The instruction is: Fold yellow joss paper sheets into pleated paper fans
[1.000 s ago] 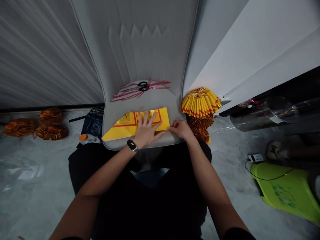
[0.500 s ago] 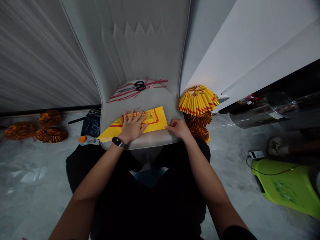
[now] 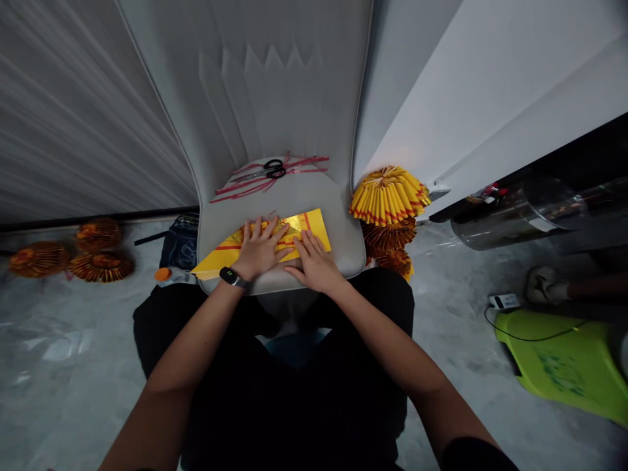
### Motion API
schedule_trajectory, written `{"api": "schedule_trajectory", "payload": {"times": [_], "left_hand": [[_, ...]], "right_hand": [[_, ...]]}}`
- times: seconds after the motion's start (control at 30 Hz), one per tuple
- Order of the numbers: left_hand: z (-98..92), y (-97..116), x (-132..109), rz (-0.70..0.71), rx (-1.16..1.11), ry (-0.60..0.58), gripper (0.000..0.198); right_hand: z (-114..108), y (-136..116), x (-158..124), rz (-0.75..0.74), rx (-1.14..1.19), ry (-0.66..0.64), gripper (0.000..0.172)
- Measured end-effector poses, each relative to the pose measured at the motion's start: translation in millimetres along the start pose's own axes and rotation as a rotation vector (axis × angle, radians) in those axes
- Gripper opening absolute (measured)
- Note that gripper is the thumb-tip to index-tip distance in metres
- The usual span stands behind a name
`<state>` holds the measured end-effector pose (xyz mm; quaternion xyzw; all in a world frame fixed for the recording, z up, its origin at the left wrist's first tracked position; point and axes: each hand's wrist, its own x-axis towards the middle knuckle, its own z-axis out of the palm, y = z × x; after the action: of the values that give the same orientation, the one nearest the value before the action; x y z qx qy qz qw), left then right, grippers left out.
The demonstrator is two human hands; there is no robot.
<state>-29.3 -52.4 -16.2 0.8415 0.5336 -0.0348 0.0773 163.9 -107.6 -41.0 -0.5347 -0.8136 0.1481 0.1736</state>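
Yellow paper (image 3: 320, 229) with red lines and a shiny gold patch lies on the grey chair seat (image 3: 348, 252), its left end tapering to a point. My left hand (image 3: 260, 250) rests flat on the middle of the paper, fingers spread. Beside it, my right hand (image 3: 316, 265) lies with its fingers stretched over the paper's right part and the thumb apart. Both palms hide some of the printed pattern. Behind the paper, black-handled scissors (image 3: 275, 169) lie among several red strips (image 3: 240, 191) on the seat.
Right of the chair stands a stack of pleated yellow paper fans (image 3: 390, 196). Several pleated gold-orange pieces (image 3: 101, 265) lie on the floor at left, near an orange-capped bottle (image 3: 163, 275). A green stool (image 3: 564, 366) and another person's shoe (image 3: 540, 286) are at right.
My right hand has let go of the paper's lower right corner and moved left, now flattened onto the paper. The left hand has stayed in place.
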Motion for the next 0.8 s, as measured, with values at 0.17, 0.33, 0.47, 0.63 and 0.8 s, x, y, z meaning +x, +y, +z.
{"api": "schedule_trajectory", "payload": {"times": [0.17, 0.33, 0.47, 0.63, 0.8], "left_hand": [[3.2, -1, 0, 0.007, 0.01, 0.003, 0.072], [1.5, -1, 2, -0.013, -0.005, -0.028, 0.074], [-3.5, 1, 3, -0.039, -0.026, -0.056, 0.078], [-9.8, 1, 4, -0.048, -0.051, -0.082, 0.08], [-9.9, 0, 5, -0.051, -0.06, -0.099, 0.081]], "right_hand": [[2, -1, -3, 0.053, -0.038, -0.047, 0.093], [-7, -9, -12, 0.156, -0.071, -0.097, 0.094], [-16, -14, -31, 0.255, -0.091, -0.1, 0.093], [-32, -7, -44, 0.324, -0.071, -0.032, 0.064], [-44, 32, -27, 0.457, 0.228, 0.175, 0.027]]}}
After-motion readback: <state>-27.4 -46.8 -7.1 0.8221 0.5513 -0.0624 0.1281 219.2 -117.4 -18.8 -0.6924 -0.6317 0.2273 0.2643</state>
